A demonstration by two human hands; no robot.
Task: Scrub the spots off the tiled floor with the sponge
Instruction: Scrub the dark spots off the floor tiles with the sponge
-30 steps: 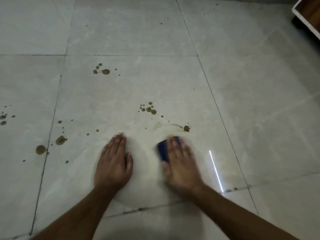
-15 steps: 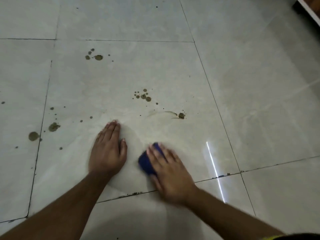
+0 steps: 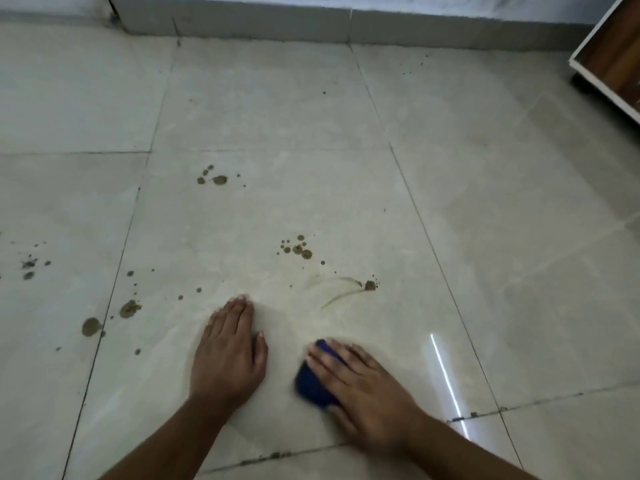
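Now, right hand (image 3: 367,386): fingers spread over the blue sponge (image 3: 311,384), pressing it to the floor (image 3: 519,237), lower centre of frame; blurred.
Left hand (image 3: 227,355): flat, palm down, holding nothing, just left of the sponge.
Nearest mark: brown smear (image 3: 341,289) above the right hand.
Spots: cluster (image 3: 298,249) at centre, more (image 3: 213,178) above, larger blots (image 3: 130,308) at left.
Cabinet (image 3: 613,60): upper right corner.
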